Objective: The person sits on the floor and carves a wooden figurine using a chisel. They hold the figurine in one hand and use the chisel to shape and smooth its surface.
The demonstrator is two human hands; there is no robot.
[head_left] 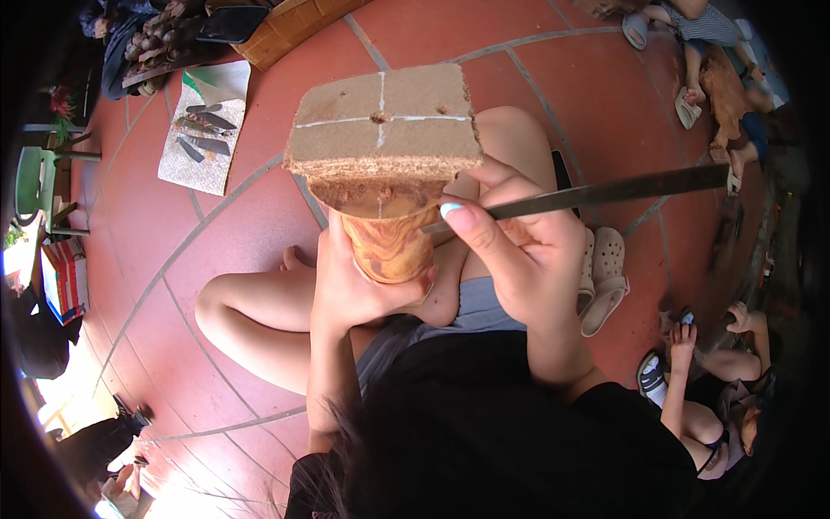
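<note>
My left hand (344, 281) is wrapped round a turned wooden piece (389, 249) with swirling brown grain, held up over my lap. Its top flares to a wider rim, against which sits a thick, rough-edged fibreboard block (333, 143) marked with a white cross and small holes. In a pinch between thumb and fingers, my right hand (540, 251) grips a long, flat, dark metal bar (640, 189), like a file. The bar's left end reaches the wood just beneath the rim; whether it touches cannot be made out.
Several dark blades (205, 143) lie on a pale sheet (173, 169) on the red tiled floor (233, 233). Beige clogs (608, 268) stand beside my right knee. Other people sit at the right edge, and a green chair (35, 182) is at the left. A woven basket (290, 30) stands at the back.
</note>
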